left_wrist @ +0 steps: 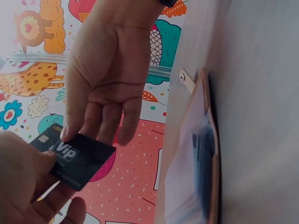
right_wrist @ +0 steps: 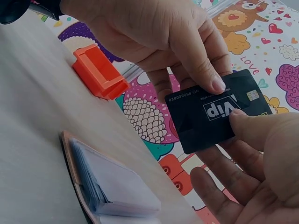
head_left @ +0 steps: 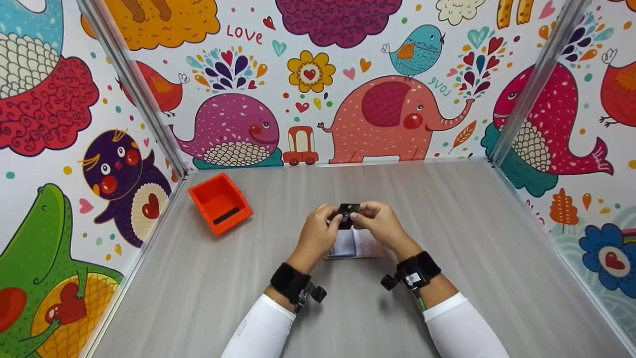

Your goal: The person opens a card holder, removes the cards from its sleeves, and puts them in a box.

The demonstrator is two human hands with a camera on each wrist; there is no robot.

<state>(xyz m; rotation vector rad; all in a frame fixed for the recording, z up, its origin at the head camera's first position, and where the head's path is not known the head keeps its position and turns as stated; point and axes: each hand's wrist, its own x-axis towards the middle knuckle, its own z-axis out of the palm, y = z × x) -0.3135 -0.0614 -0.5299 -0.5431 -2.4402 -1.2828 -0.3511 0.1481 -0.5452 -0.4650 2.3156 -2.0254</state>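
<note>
A black bank-style card with a chip and the word "Vip" is held between both hands above the table. My left hand pinches one end, thumb on the printed face. At the other end my right hand pinches it likewise. The right wrist view shows the card tilted, its printed face turned to the camera. Under the hands lies an opened card holder with a brown cover and clear plastic sleeves. A snap strap sticks out from its edge in the left wrist view.
An orange-red bin stands on the grey table to the left, a dark strip on its inside. Printed panels in metal frames border the back and both sides.
</note>
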